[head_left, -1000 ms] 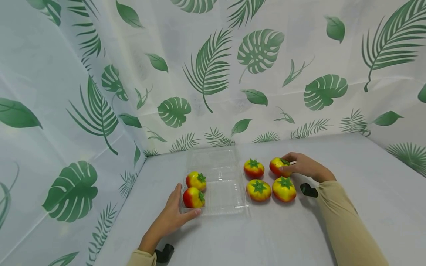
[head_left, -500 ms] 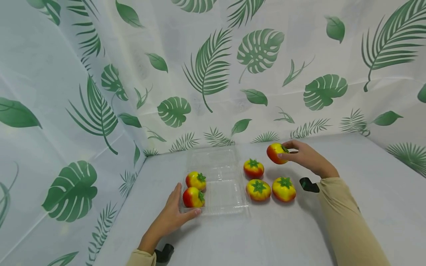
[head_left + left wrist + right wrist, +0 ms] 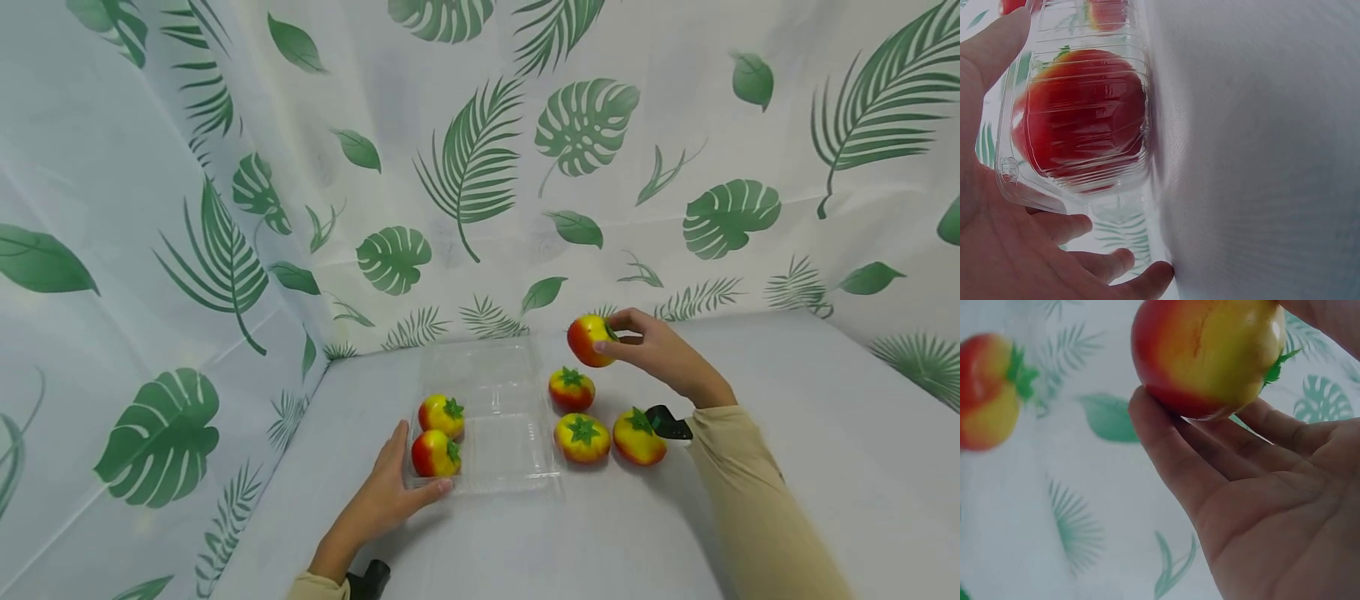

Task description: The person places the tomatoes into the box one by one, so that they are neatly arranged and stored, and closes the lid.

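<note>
Right hand pinching red-yellow fruit right of clear tray; left hand, fingers apart, touching tray's near-left corner, seemingly steadying.

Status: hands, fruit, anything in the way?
Right hand holds a red-yellow fruit in the air. Left hand touches the clear box, two fruits inside. Three loose fruits on the table beside it. Nothing visibly in the way.
</note>
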Action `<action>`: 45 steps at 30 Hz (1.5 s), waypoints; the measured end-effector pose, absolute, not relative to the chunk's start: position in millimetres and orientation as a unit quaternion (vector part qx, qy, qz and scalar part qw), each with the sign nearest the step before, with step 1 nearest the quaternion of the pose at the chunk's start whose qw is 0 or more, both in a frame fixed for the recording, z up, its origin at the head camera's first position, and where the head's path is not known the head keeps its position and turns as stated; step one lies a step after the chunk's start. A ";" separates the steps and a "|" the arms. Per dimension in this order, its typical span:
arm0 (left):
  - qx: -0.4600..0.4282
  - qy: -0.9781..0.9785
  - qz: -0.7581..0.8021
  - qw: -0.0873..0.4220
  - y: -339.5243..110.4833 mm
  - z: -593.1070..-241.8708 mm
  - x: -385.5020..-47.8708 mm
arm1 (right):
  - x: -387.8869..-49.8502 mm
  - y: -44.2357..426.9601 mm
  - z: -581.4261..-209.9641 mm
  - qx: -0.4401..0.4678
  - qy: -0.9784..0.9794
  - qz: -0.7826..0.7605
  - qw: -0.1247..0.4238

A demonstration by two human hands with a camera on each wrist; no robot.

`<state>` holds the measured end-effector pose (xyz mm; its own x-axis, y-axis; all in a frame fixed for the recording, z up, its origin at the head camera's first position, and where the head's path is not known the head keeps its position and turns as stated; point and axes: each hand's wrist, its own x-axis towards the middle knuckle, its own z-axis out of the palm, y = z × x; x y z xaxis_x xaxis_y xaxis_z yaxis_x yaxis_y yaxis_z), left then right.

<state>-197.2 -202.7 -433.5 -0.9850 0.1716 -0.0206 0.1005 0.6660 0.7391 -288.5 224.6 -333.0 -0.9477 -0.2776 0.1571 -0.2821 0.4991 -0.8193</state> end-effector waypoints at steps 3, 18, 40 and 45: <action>0.074 0.911 0.403 0.046 -204.7 -433.7 -194.9 | -286.0 211.8 -329.1 0.166 -0.859 0.484 0.002; 0.078 0.906 0.414 0.041 -207.8 -428.4 -192.7 | -283.2 147.7 -313.6 0.269 -0.828 0.492 0.000; 0.059 0.911 0.403 0.058 -205.8 -433.2 -196.1 | -309.8 54.7 -353.9 0.314 -0.895 0.299 -0.101; 0.064 0.911 0.404 0.058 -206.8 -434.8 -196.5 | -307.4 45.0 -357.6 0.322 -0.905 0.253 -0.119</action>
